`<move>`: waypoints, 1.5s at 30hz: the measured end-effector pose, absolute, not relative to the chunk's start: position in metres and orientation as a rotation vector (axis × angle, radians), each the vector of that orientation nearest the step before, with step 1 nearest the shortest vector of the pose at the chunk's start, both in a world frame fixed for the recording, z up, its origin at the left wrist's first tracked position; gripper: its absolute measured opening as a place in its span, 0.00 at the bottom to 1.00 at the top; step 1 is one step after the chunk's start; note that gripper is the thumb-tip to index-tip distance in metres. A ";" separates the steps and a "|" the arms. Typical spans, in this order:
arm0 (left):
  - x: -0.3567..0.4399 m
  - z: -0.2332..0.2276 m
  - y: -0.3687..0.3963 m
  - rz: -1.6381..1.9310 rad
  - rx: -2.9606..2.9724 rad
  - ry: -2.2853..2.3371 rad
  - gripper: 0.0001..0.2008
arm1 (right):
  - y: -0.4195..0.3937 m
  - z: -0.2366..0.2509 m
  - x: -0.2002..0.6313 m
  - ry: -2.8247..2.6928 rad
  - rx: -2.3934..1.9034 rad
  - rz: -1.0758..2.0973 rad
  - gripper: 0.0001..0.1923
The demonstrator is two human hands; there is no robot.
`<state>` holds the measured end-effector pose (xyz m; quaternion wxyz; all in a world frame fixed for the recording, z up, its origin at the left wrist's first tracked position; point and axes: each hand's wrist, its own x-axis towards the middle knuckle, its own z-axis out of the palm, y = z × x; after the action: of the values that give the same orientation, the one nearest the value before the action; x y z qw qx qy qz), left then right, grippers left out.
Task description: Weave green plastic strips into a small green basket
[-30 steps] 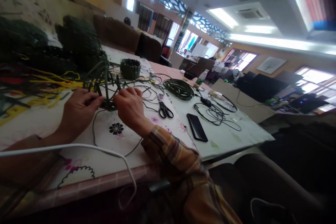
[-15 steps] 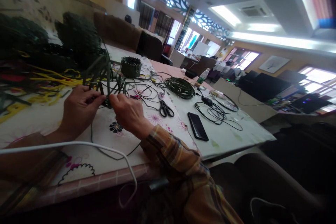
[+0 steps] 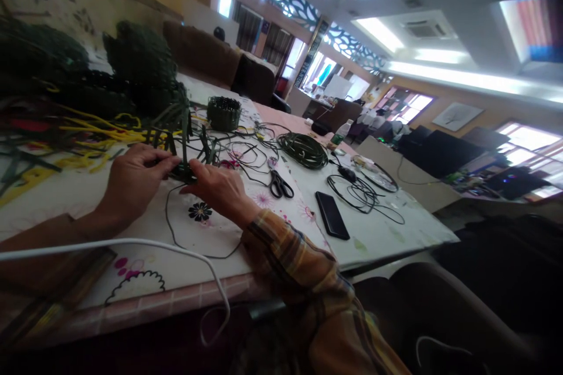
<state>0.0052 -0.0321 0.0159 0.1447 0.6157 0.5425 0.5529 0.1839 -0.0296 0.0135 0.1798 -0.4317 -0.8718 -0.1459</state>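
On the flower-printed table cover [image 3: 145, 269], the left hand [image 3: 132, 179] and the right hand [image 3: 220, 184] meet at a small dark green woven piece [image 3: 183, 171]. Left hand: fingers curled, thumb and fingertips pinched on the piece's left edge. Right hand: fingers partly curled, fingertips pressed on the piece's right edge; how firmly it grips cannot be told. Flat green strips [image 3: 176, 123] rise from the piece toward 12 o'clock. A thin dark cord [image 3: 176, 240] trails from the piece toward 6 o'clock and loops between the forearms. At 3 o'clock from the right hand lie the scissors [image 3: 279, 183]; farther at 3 o'clock lies a black phone [image 3: 332, 215]. At 1 o'clock stand a small woven basket [image 3: 224, 112] and a coil of green cord [image 3: 303, 149]. Yellow strips [image 3: 88, 129] spread at 10 o'clock from the left hand. A white cable [image 3: 132, 244] crosses the near foreground over the left forearm.
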 end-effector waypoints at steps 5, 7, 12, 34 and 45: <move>0.006 0.014 -0.033 1.570 1.714 1.497 0.16 | -0.032 0.018 0.189 -2.450 -1.195 -0.486 0.17; 0.007 0.009 -0.030 1.557 1.677 1.414 0.20 | -0.033 0.021 0.191 -2.440 -1.213 -0.480 0.17; 0.008 0.003 -0.027 1.557 1.734 1.276 0.30 | -0.031 0.027 0.196 -2.375 -1.246 -0.439 0.15; 0.012 0.002 -0.031 1.633 2.007 1.371 0.26 | -0.025 0.011 0.191 -2.234 -1.194 -0.404 0.15; 0.007 0.009 -0.025 1.738 1.638 1.133 0.32 | -0.028 0.011 0.183 -1.505 -0.937 0.575 0.11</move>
<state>0.0069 -0.0248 0.0092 0.2465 0.6004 0.4154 0.6373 0.1830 -0.0284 0.0108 0.5963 -0.4035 -0.6483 0.2476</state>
